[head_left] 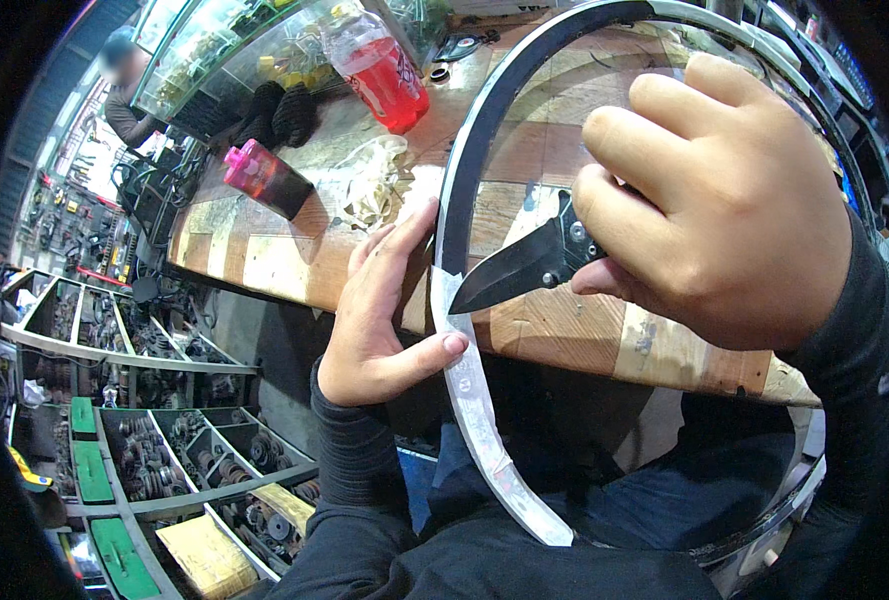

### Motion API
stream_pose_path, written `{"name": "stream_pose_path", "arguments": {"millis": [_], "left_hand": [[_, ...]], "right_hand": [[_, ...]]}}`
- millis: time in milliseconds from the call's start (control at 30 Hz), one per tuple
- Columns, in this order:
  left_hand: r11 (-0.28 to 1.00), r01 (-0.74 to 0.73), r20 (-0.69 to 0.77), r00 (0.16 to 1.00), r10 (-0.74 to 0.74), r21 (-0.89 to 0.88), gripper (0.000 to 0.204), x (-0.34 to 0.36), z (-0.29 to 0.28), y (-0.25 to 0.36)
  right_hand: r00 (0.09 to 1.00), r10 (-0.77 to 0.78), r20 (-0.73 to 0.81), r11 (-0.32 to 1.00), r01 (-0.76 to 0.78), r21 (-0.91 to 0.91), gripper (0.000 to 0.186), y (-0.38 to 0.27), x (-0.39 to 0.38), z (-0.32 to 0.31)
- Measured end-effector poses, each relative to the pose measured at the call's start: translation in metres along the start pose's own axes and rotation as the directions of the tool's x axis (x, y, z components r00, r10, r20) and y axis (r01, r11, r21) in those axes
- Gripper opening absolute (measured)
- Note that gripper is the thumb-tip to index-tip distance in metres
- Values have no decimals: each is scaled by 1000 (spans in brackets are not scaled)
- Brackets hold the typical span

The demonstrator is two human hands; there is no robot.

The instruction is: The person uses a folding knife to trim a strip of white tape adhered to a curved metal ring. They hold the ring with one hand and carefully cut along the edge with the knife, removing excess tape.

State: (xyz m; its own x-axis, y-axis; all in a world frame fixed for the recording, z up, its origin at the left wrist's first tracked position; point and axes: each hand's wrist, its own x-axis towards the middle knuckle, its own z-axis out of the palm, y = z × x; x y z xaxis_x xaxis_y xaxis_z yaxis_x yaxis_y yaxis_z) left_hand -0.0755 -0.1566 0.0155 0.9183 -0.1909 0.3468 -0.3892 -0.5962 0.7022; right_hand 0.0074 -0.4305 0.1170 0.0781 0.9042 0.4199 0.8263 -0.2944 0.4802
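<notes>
A large thin wheel rim [461,160] stands before me, partly over the wooden table and partly over my lap. Its inner face looks black, and a white strip [472,395] covers the lower left stretch. My left hand [379,330] steadies the rim from outside, fingers stretched along its edge and thumb pressed on the white strip. In my right hand [699,200] is a dark folding knife [512,268], fingers wrapped round its handle. The blade's tip touches or nearly touches the white strip, just above my left thumb. The rim's far right side is partly hidden behind my right hand.
On the wooden table [294,270] lie a bottle of red drink [379,75], a pink-capped bottle [267,180], a crumpled pale bundle [376,180] and dark gloves [279,112]. Parts trays [154,420] stand at left; another person [129,100] is far left.
</notes>
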Motion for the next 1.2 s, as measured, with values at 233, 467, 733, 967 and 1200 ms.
{"name": "stream_pose_path", "arguments": {"millis": [233,467,733,967,1200], "left_hand": [[1000,-3,-41,999,3,-1,93,2,7,0],[999,-18,-63,998,21,36,89,2,6,3],[981,-43,-115,991,65,187,86,2,9,9],[972,-48,-119,990,77,229,88,2,12,9],[933,-117,-29,990,135,340,97,2,5,13]], "right_hand": [[999,34,-1,999,-34,20,41,1,4,-5],[996,49,-68,997,-45,58,39,1,1,10],[996,58,-66,998,-55,45,40,2,2,10],[999,42,-17,999,-41,35,39,2,6,6],[999,-23,45,999,21,39,38,11,11,4]]}}
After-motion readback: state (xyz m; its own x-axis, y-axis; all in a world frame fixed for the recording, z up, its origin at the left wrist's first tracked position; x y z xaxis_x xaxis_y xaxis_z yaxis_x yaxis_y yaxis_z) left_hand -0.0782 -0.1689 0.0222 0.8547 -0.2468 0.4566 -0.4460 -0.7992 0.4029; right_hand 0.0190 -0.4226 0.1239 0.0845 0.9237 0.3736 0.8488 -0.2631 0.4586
